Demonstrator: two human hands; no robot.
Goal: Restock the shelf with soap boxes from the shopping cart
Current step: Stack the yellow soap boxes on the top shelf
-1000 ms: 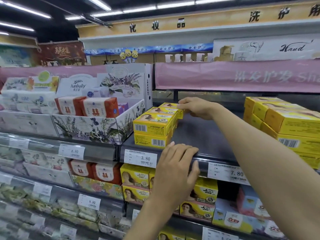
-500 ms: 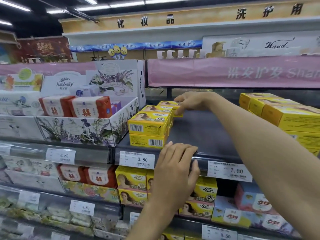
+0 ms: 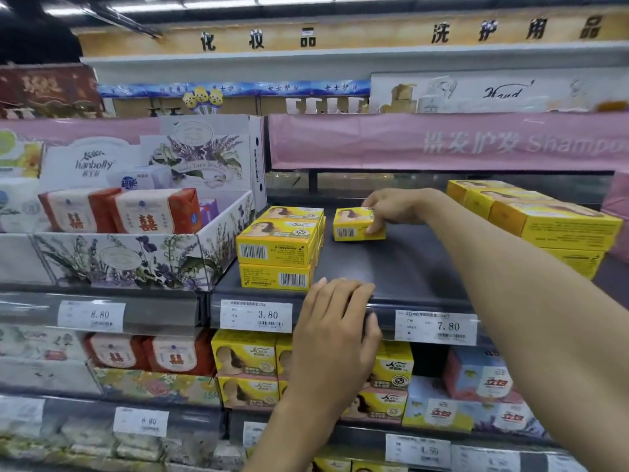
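Right hand (image 3: 394, 207) pinches a yellow soap box (image 3: 355, 223), apart from and just right of the stack (image 3: 279, 247), barcode ends aligned. Left hand (image 3: 335, 321), fingers together, grips the shelf edge (image 3: 425, 303).

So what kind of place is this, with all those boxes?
Most likely a supermarket, in the soap and hair-care aisle. The shelf has price tags along its front edge, yellow soap boxes sit stacked in rows, and a pink banner overhead reads Shampoo.
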